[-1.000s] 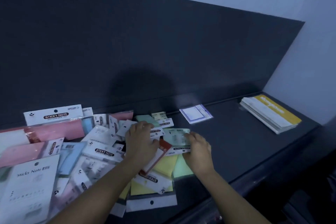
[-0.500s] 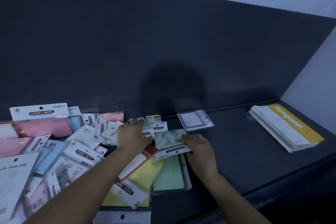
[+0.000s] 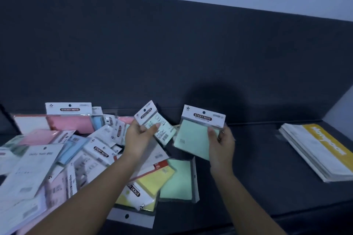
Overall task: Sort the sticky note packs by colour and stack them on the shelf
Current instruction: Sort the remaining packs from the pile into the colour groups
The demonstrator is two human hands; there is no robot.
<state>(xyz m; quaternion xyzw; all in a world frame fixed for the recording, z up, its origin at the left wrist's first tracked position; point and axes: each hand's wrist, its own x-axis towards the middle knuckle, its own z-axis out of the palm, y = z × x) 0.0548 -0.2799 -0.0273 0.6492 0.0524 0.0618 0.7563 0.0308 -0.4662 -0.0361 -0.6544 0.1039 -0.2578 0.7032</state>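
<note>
Pinching small green pack in left grip, large mint-green pack in right grip, both white-headed.

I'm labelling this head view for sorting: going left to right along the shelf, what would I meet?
Pink pack → left hand gripping a small green pack → larger green pack pinched by the right hand → yellow-banded stack.

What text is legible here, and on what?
"STICKY NOTE": green pack in right hand.
"STICKY NOTE": small pack in left hand.
"STICKY NOTE": pink pack at back.
"STICKY NOTE": mid-pile pack.
Blurred: yellow-band lettering on booklet stack; all small print.
</note>
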